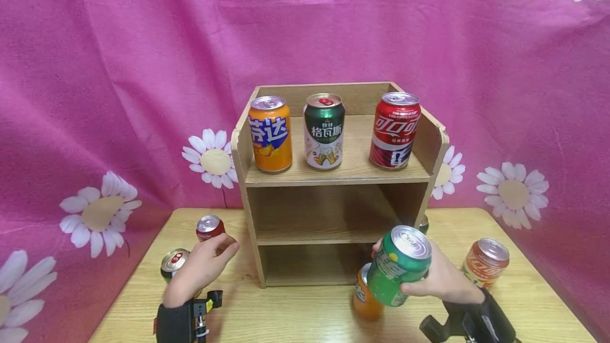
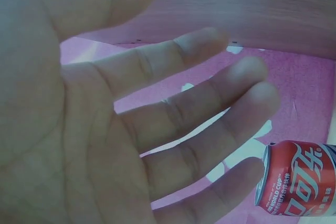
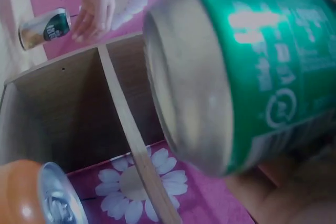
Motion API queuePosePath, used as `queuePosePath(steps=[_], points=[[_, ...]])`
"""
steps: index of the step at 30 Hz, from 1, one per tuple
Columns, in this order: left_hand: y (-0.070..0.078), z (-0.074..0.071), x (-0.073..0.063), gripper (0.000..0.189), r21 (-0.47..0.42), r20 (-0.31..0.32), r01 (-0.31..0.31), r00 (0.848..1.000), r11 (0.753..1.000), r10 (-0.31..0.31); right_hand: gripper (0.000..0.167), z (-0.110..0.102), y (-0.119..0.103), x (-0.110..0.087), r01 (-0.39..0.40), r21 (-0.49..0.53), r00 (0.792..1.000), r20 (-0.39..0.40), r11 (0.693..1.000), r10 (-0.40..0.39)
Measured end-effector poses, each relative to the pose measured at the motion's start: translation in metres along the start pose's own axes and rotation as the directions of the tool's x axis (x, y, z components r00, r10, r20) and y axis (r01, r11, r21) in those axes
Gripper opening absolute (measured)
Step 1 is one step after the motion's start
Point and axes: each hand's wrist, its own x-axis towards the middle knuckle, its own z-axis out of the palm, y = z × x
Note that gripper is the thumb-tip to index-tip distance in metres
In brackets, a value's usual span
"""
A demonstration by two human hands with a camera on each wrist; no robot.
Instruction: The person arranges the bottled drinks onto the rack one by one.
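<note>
My right hand (image 1: 445, 277) grips a green soda can (image 1: 397, 269), tilted, in front of the shelf's lower right side. In the right wrist view the silver base of that can fills much of the picture. An orange soda can (image 1: 366, 303) stands on the table, partly behind the green one. My left hand (image 1: 202, 266) is held over the left of the table with nothing in it, its fingers loosely extended in the left wrist view. Close by it are a red cola can (image 1: 209, 227) and a dark can (image 1: 174, 261), both partly hidden by the hand.
A wooden shelf (image 1: 340, 180) stands at the back. On its top tier are an orange soda can (image 1: 270, 136), a green-and-white kvass can (image 1: 325, 134) and a red cola can (image 1: 396, 131). An orange-red can (image 1: 487, 261) stands at right; another can (image 1: 424, 224) shows behind my right hand.
</note>
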Motion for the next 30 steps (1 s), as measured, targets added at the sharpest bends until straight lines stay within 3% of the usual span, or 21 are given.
queuePosePath(steps=[4, 10, 17, 26, 30], points=[[0.000, -0.001, -0.001, 0.013, -0.010, 0.000, 0.010, 1.000, 1.000, -0.010, 0.055, 0.002, -0.004, 0.007, -0.101, -0.011, 0.991, -0.094, 0.995, 0.099], [0.000, -0.003, -0.003, 0.012, -0.014, 0.009, 0.019, 1.000, 1.000, -0.019, 0.056, 0.009, -0.009, 0.014, -0.193, -0.105, 0.964, -0.207, 0.976, 0.168], [-0.003, -0.003, 0.000, 0.014, 0.007, -0.004, 0.006, 1.000, 1.000, -0.006, 0.065, 0.016, -0.006, 0.032, -0.402, -0.206, 0.867, -0.400, 0.892, 0.298], [-0.002, -0.007, 0.001, 0.017, 0.047, -0.032, 0.033, 0.999, 0.998, -0.031, 0.069, 0.024, 0.012, 0.059, -0.450, -0.326, 0.847, -0.449, 0.831, 0.283], [-0.003, -0.003, 0.002, 0.013, 0.074, -0.025, 0.052, 0.998, 0.996, -0.050, 0.071, 0.025, 0.017, 0.066, -0.479, -0.342, 0.829, -0.478, 0.809, 0.289]])
